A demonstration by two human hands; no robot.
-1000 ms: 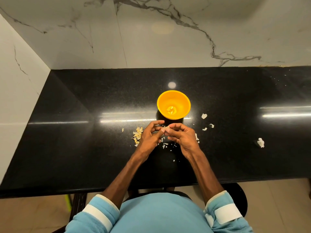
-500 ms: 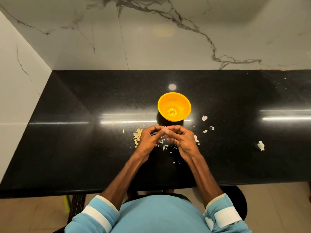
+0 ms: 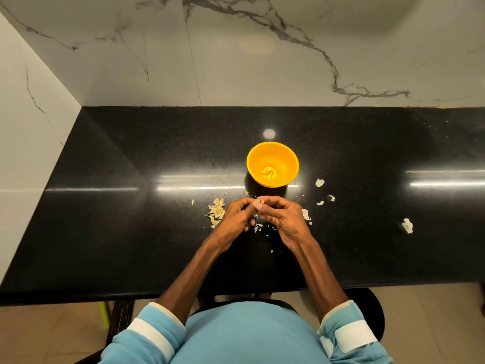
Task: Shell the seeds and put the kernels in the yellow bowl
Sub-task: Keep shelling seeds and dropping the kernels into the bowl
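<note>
A glossy black stone counter [image 3: 131, 232] runs under white veined marble walls [image 3: 236, 61]. At the left a pile of seeds [image 3: 216, 212] lies just beside the left hand [image 3: 236, 219], whose fingertips meet those of the right hand [image 3: 286, 219]. Both pinch a small seed [image 3: 258, 202]. Just beyond stands the yellow bowl [image 3: 284, 158] holding kernels [image 3: 269, 173]. Shell scraps [image 3: 319, 182] lie scattered rightward.
</note>
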